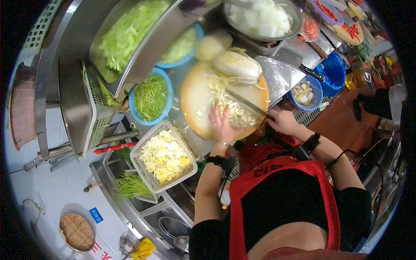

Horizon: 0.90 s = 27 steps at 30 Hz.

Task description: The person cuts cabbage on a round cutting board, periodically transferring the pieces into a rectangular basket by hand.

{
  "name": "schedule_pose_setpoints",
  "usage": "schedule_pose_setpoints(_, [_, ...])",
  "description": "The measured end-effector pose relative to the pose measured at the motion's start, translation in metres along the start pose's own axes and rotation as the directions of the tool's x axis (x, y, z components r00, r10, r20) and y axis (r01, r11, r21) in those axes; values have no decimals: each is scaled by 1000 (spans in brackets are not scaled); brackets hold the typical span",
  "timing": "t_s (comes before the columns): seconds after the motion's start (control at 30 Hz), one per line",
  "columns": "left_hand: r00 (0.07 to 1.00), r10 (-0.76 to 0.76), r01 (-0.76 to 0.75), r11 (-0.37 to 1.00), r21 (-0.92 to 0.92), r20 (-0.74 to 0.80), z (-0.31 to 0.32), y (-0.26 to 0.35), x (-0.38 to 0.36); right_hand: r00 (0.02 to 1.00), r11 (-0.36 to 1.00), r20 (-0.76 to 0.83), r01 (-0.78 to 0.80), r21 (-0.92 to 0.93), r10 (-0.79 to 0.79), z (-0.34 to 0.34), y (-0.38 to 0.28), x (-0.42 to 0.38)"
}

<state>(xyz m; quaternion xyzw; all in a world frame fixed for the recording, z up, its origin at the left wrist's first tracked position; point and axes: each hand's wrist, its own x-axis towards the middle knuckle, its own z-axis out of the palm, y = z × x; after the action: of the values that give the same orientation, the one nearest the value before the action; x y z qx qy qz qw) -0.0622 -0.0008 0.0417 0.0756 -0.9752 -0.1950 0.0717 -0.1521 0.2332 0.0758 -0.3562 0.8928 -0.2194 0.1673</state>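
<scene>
Shredded cabbage [237, 113] lies on a round yellow-rimmed cutting board [195, 102]. My left hand [223, 125] rests at the board's near left part with its fingers spread, touching the shreds. In my right hand [284, 122] is the handle of a knife [247, 103], whose blade reaches across the board over the shreds. Behind the blade a whole napa cabbage [237, 67] lies on its side at the far edge of the board. A white basket [193, 167] of cut yellowish cabbage [164, 156] stands left of my left forearm.
Blue bowls hold green shreds [150, 97] on the left and garlic [303, 93] on the right. A steel tray [145, 43] of cut greens stands at upper left, a steel bowl [299, 26] of white pieces at the top. Another cleaver [312, 73] lies at right.
</scene>
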Motion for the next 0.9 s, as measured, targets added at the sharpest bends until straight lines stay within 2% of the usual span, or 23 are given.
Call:
schedule_pose_setpoints(0.03, [1000, -7, 7, 1000, -2, -1, 3, 11, -1, 998, 993, 0, -64, 103, 64, -1, 7, -2])
schedule_pose_setpoints(0.07, [999, -44, 42, 994, 99, 12, 7, 22, -2, 992, 971, 9, -128, 203, 129, -3, 16, -6])
schedule_pose_setpoints(0.1, [997, -81, 76, 977, 200, 20, 10, 28, -2, 996, 944, -8, -81, 321, 88, 0, 24, -5])
schedule_pose_setpoints(0.13, [996, -86, 81, 977, 198, 18, 15, 27, 2, 996, 945, -5, -79, 319, 85, 3, 31, -6])
schedule_pose_setpoints(0.2, [950, -258, 283, 950, 133, -176, 27, 22, 18, 999, 853, 44, -46, 520, 27, 4, 37, -8])
schedule_pose_setpoints(0.23, [950, -261, 285, 949, 133, -174, 30, 19, 26, 998, 852, 48, -48, 521, 27, 2, 34, -6])
schedule_pose_setpoints(0.27, [938, -255, 278, 958, 73, -234, 30, 13, 33, 964, 744, 245, -238, 625, 102, 1, 27, -3])
schedule_pose_setpoints(0.3, [922, -252, 268, 963, 15, -292, 32, 10, 38, 886, 603, 442, -430, 672, 139, 1, 20, 1])
schedule_pose_setpoints(0.33, [923, -256, 272, 962, 17, -289, 35, 7, 42, 884, 600, 447, -433, 672, 137, 5, 14, 4])
schedule_pose_setpoints(0.4, [941, -185, 159, 981, -114, -284, 39, 3, 46, 900, 533, 422, -410, 740, 107, 16, 5, 11])
schedule_pose_setpoints(0.43, [925, -145, 117, 988, -98, -351, 37, 9, 47, 895, 497, 434, -424, 757, 103, 24, 1, 16])
schedule_pose_setpoints(0.47, [925, -148, 122, 988, -96, -350, 42, 10, 48, 894, 495, 438, -426, 757, 100, 30, -3, 21])
schedule_pose_setpoints(0.53, [844, -194, 102, 973, -205, -500, 44, 16, 54, 894, 450, 443, -421, 787, 62, 40, -12, 28])
schedule_pose_setpoints(0.57, [798, -219, 96, 966, -240, -562, 45, 19, 55, 903, 454, 429, -399, 797, 41, 43, -14, 32])
schedule_pose_setpoints(0.6, [793, -224, 104, 966, -237, -566, 46, 18, 56, 901, 458, 433, -398, 795, 32, 42, -16, 33])
schedule_pose_setpoints(0.7, [699, -313, 76, 927, -368, -643, 40, 22, 57, 904, 507, 428, -372, 777, 8, 30, -27, 33])
schedule_pose_setpoints(0.77, [681, -315, 98, 934, -344, -661, 13, 27, 53, 909, 534, 416, -357, 766, 11, 19, -40, 31])
schedule_pose_setpoints(0.87, [631, -338, 149, 936, -318, -699, -37, 18, 37, 900, 582, 430, -315, 750, -67, 10, -74, 38])
schedule_pose_setpoints(0.9, [621, -328, 163, 943, -292, -712, -54, 10, 30, 874, 602, 476, -332, 726, -92, 4, -92, 43])
